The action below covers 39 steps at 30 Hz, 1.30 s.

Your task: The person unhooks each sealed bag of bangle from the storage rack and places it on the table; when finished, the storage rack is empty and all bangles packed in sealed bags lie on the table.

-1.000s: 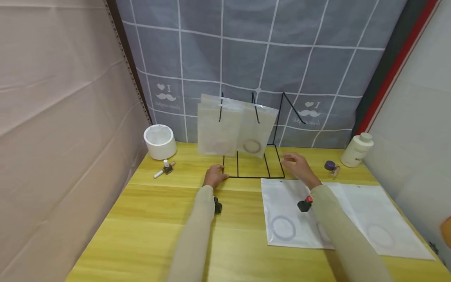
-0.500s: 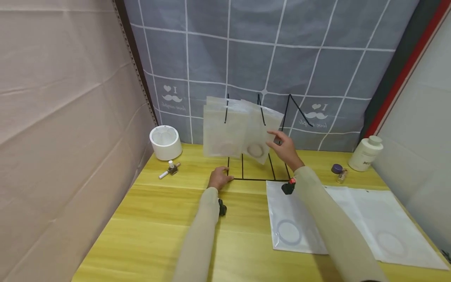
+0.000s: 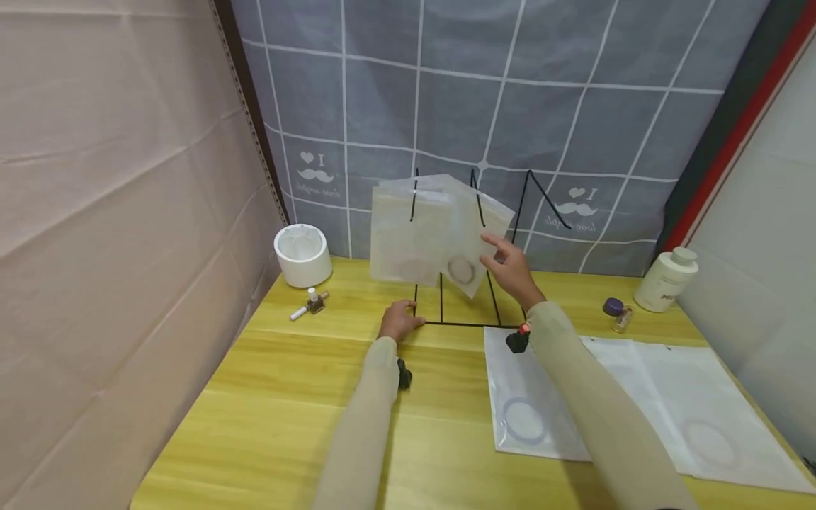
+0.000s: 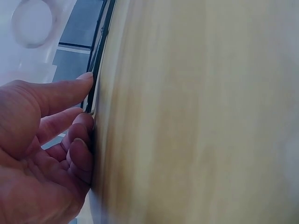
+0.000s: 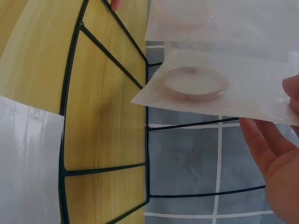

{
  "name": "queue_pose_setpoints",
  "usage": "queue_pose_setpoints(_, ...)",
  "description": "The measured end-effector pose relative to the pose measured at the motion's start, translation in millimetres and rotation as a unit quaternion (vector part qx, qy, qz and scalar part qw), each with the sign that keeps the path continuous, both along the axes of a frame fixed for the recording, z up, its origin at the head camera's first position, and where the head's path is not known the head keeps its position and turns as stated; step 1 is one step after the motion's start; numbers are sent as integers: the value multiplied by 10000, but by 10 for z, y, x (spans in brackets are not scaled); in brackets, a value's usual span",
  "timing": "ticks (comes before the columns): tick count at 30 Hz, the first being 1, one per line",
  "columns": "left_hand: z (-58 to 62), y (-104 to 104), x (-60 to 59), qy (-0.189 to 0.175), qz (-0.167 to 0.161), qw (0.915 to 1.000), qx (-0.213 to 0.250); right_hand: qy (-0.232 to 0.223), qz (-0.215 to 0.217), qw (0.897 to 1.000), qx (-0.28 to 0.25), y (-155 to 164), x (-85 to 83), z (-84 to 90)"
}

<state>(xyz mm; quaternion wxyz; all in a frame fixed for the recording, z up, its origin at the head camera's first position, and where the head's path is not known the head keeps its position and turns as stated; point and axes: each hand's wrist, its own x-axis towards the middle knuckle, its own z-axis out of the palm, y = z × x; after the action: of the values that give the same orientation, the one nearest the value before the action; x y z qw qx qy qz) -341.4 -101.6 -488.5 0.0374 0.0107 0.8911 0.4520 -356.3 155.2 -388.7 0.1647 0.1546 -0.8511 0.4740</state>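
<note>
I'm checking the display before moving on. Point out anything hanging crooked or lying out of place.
The right-hand bag on the black wire rack hangs tilted, its lower corner swung out, with the right hand at its edge. The bag beside it hangs straight. A small bottle lies on its side near the white cup.

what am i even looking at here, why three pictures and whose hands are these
A person wears three cameras: one on the head and one on each wrist, all shot at the same moment. The head view shows a yellow table with a black wire rack, and clear bags hanging on its hooks. The left hand rests on the rack's base. The right hand touches a hanging bag holding a ring; its wrist view shows that bag close up. Flat bags, a white cup and a white bottle also sit on the table.
</note>
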Motion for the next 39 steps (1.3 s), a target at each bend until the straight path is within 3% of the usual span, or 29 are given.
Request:
queue_pose_setpoints(6, 20, -10, 22, 57, -86, 9999, -64, 358, -92, 9993, 68, 5, 21, -13)
queue_pose_setpoints(13, -15, 1, -1, 68, -93, 9999, -85, 1337, -281, 9905, 165, 58, 98, -40)
queue_pose_setpoints(16, -24, 2, -2, 39, -113, 9999, -70, 1557, -261, 9873, 199, 95, 155, -48)
queue_pose_setpoints(28, 32, -13, 2, 19, -78, 10000, -59, 1871, -240, 9808, 501, 192, 405, -74)
queue_pose_setpoints(39, -1, -2, -11, 23, -47, 10000, 20, 1886, -208, 9793, 707, 249, 596, -76)
